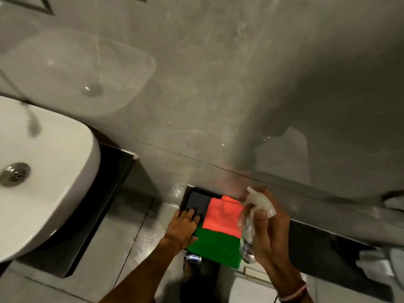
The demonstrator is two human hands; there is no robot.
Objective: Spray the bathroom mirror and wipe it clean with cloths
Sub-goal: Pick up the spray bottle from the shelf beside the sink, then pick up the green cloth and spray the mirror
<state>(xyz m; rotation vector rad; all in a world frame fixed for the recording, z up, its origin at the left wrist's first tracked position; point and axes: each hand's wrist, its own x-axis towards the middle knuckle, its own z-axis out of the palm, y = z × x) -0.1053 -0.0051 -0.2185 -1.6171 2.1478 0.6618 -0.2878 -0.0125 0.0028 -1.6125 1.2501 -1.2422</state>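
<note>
The bathroom mirror (218, 73) fills the upper part of the view, smeared and streaked, and reflects the basin. A clear spray bottle (251, 228) with a white trigger head is raised in my right hand (265, 232), nozzle toward the mirror. Below it, a dark tray (196, 201) rests against the mirror's bottom edge. It carries an orange cloth (223, 214) lying partly on a green cloth (218, 246). My left hand (183, 226) lies flat on the tray's left part, fingers spread, thumb at the green cloth's edge, holding nothing.
A white basin (43, 171) with a metal drain (14, 174) juts out at the left on a dark counter (105, 204). A small metal can (193, 258) sits just below the green cloth. White objects lie at the far right edge.
</note>
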